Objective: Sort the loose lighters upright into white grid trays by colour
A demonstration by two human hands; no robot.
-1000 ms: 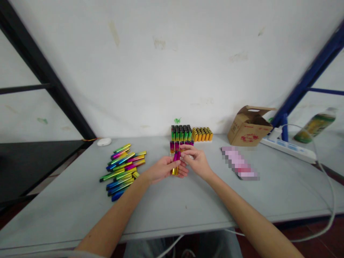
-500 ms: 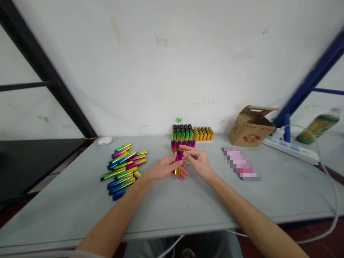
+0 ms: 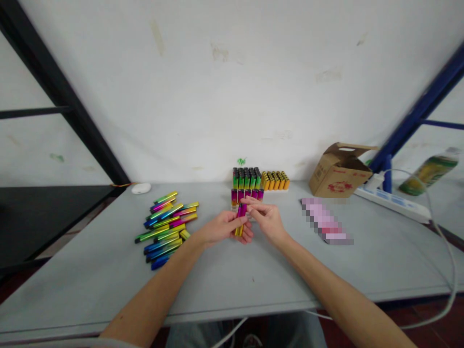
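Observation:
My left hand (image 3: pixel 223 226) is closed around the lower part of a shiny purple-and-gold tube (image 3: pixel 240 218), which stands nearly upright. My right hand (image 3: pixel 266 218) is closed too, its thumb and fingers pinched at the tube's upper end; the fingertips partly hide that end. Just behind the hands, a row of purple tubes (image 3: pixel 234 195) stands in a clear holder, partly covered by my right fingers. Green tubes (image 3: pixel 246 179) with black tops stand in rows behind it, beside a block of yellow-orange tubes (image 3: pixel 275 180). Left of my left hand lies a loose pile of metallic multicoloured tubes (image 3: pixel 168 229).
On the right lie a phone-shaped, blurred-out pink object (image 3: pixel 326 221) and a white power strip (image 3: pixel 395 204) with a cable. An open cardboard box (image 3: pixel 339 174) stands near the wall. A white case (image 3: pixel 141 188) sits at the back left of the grey table (image 3: pixel 224 290).
Both hands keep their hold, with only slight finger movement at the tube's top. The view has shifted a little.

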